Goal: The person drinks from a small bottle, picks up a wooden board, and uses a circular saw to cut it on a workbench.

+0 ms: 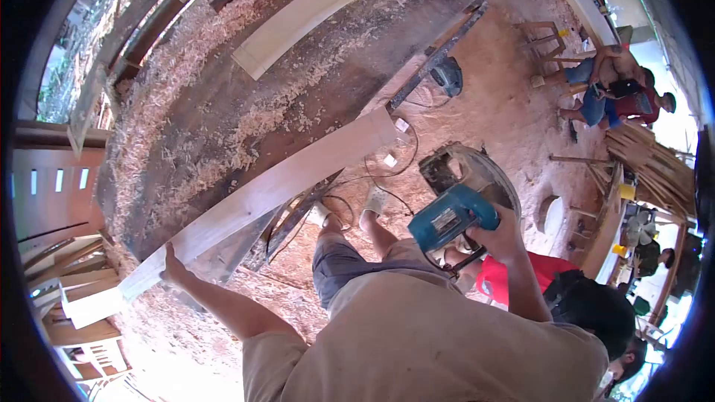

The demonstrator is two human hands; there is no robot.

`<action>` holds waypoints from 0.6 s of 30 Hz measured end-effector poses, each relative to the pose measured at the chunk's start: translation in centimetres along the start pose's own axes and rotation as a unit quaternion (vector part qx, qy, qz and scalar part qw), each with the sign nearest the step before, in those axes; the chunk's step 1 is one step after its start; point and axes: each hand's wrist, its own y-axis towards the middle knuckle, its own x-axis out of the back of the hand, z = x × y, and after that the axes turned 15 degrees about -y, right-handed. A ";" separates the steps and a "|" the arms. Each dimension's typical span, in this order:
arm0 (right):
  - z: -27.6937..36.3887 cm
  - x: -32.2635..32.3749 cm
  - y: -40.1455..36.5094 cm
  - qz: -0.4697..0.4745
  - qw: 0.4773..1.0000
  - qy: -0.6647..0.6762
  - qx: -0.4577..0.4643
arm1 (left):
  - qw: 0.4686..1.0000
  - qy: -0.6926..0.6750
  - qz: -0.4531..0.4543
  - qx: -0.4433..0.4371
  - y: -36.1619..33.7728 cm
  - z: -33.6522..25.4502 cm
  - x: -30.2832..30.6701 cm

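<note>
A long pale board (pixel 253 205) lies along the near edge of the worktable (pixel 216 126), running from lower left to upper right. Near its left end, my left hand (pixel 175 266) rests on the board's edge with the fingers spread along it. On the right, my right hand (pixel 500 237) is wrapped round the handle of a teal power saw (pixel 445 217), held in the air away from the board. The saw's dark round guard and base face up and to the right. A dark cable hangs near the saw.
Another pale plank (pixel 320 11) lies across the shavings on the table's far side. A second power tool (pixel 447 76) sits at the upper right. Cable loops lie by my feet. Someone in red (pixel 521 279) is close at my right; people sit farther off.
</note>
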 end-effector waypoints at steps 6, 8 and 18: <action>-4.9 0.1 1.0 -0.062 0.998 0.026 -0.017 | 0.974 -0.144 0.102 0.144 -4.7 -5.6 -1.2; -5.6 0.6 1.1 -0.047 0.996 0.055 -0.042 | 0.949 -0.243 0.130 0.155 -5.3 -5.7 0.5; -6.5 3.7 1.8 -0.061 0.982 0.171 -0.044 | 0.835 -0.523 0.154 -0.076 -12.0 -9.6 16.3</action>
